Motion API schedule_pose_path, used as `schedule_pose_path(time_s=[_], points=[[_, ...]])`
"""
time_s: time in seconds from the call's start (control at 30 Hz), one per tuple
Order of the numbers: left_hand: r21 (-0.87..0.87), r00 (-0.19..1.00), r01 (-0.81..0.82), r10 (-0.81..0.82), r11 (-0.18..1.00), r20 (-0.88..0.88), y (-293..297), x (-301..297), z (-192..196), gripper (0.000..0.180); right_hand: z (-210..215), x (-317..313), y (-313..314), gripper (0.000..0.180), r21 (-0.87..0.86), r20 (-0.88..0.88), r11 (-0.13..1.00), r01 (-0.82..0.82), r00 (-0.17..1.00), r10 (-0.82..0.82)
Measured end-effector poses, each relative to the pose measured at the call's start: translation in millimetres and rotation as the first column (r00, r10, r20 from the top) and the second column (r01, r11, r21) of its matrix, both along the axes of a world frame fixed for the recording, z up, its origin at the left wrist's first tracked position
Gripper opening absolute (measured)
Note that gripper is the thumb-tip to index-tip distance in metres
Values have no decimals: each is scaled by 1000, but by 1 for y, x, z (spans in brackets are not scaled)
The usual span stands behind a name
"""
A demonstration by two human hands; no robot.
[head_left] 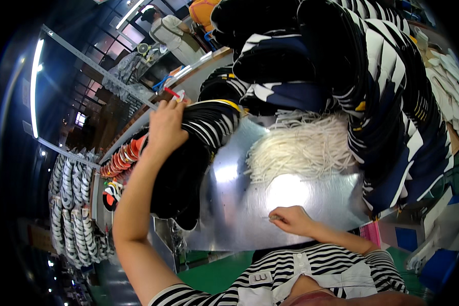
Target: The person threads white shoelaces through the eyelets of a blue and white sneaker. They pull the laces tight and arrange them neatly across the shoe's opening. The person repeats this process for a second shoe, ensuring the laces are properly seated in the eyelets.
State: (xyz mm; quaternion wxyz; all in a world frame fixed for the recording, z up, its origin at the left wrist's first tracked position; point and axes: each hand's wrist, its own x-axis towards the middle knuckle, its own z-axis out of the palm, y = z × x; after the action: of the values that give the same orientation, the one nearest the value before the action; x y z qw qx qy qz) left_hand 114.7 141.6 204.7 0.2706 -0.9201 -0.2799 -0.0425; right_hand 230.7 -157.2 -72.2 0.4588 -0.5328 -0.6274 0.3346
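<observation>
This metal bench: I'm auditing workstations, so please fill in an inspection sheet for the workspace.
Surface: metal bench, shiny, with bright reflections
Work items: black-and-white left stack; pile of white strips; right stack of navy, black and white pieces
Clutter: red-orange items left of the left stack
Hands: left hand at the left stack, contact unclear; right hand pinching a small object
Cables: nothing seen on the bench
Surroundings: co-worker in the background; lit tube lamp
</observation>
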Motion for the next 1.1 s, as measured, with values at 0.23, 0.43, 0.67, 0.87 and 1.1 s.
schedule_pose_path(time_s=[0.23,0.43,0.67,0.87,1.1], points=[[-2,940,163,-155,987,302,-24,49,-141,76,3,-5,-2,16,44,-8,993,113,994,-113],[-102,848,301,-217,948,484,-11,18,-180,82,7,29,-37,11,87,130,913,398,905,-406],[-531,588,-126,494,838,640,-109,-115,-224,74,45,66,23,21,247,377,875,417,791,-483],[-870,173,258,866,420,470,-107,-129,-267,48,22,44,92,19,245,692,953,178,656,-301],[-818,430,-4,739,576,518,-89,-125,-265,38,14,51,98,12,180,751,978,100,628,-203]])
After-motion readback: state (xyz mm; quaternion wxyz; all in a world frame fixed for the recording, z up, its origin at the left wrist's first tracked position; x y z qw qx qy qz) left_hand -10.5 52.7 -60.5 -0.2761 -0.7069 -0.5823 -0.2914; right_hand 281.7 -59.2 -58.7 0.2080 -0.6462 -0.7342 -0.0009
